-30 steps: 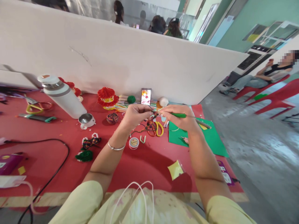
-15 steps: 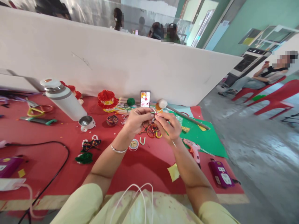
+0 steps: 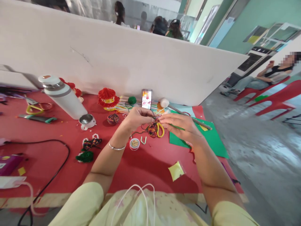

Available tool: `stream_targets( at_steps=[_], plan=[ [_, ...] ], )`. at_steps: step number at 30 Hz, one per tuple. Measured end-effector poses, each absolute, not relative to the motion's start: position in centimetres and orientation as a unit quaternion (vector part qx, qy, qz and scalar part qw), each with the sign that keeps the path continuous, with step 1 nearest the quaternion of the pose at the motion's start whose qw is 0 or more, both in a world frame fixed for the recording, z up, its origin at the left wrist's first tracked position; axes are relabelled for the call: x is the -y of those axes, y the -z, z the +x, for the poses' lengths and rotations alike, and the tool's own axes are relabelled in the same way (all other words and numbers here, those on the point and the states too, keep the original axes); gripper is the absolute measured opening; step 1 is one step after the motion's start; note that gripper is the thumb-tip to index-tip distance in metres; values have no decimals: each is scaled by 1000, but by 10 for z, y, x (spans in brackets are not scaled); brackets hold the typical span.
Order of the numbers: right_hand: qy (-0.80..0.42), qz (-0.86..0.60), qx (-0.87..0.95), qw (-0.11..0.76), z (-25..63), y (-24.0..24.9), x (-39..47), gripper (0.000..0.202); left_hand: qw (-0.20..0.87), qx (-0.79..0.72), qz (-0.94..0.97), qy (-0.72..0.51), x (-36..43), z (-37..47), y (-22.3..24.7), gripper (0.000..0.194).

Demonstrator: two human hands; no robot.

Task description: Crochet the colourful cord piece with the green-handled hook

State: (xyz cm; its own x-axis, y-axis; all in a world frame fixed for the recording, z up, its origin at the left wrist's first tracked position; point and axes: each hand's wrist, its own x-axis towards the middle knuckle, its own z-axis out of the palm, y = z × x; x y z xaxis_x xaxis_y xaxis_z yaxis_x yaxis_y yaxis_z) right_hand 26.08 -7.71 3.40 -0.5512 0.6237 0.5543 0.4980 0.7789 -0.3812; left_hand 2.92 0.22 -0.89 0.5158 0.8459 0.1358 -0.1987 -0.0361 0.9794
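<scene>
My left hand [image 3: 140, 119] pinches dark multicoloured yarn [image 3: 151, 130] between thumb and fingertips, above the middle of the table. A strand of it trails left over the red surface. My right hand [image 3: 181, 125] meets it from the right, fingers long and pressed together at the tips; what they grip is hidden. A thin whitish stick [image 3: 161, 110] shows just above the fingertips. Below the hands are scissors with a yellow handle loop [image 3: 161, 130], partly behind the yarn. A round spool [image 3: 134, 144] and a pale U-shaped piece [image 3: 143, 140] lie nearer me.
A propped phone [image 3: 146, 100] stands behind my hands against the white partition [image 3: 141, 59]. Leftward are a white flask [image 3: 66, 100], its cup [image 3: 87, 121], a yarn ball [image 3: 113, 119] and a red fringed ornament [image 3: 107, 98]. A yellow packet [image 3: 176, 171] and green sheet [image 3: 211, 141] lie rightward.
My right hand has swung right and flattened, its fingers now longer and covering the pink glue gun. The multicoloured yarn shows more clearly below my fingertips. My left hand stays nearly in place.
</scene>
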Motion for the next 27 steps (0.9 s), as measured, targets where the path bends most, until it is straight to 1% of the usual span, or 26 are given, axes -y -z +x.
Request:
stream_targets(
  at_steps=[2,7,11,14,17,19,21,23,27],
  plan=[
    [-108,-314,876,350,261,-39,77,26,633,-268,603,-406,-3,30,11,15],
    [-96,-351,873,325,257,-38,77,23,599,-279,614,-431,-1,32,14,13],
    [-150,-372,857,324,255,-31,75,22,573,-274,638,-436,0,33,14,9],
    [-180,-364,851,334,256,-26,73,26,562,-266,651,-434,1,33,14,6],
    [-177,-370,832,374,252,-22,75,22,546,-260,663,-440,2,34,13,6],
    [-168,-407,797,413,246,-21,77,25,526,-265,672,-448,3,36,13,7],
    [-155,-443,770,433,241,-20,79,26,502,-277,682,-453,2,37,13,8],
    [-145,-458,770,419,239,-21,79,22,478,-292,692,-455,2,37,13,8],
    [-165,-455,804,346,245,-26,78,22,456,-308,709,-441,-1,36,16,10]
  ],
)
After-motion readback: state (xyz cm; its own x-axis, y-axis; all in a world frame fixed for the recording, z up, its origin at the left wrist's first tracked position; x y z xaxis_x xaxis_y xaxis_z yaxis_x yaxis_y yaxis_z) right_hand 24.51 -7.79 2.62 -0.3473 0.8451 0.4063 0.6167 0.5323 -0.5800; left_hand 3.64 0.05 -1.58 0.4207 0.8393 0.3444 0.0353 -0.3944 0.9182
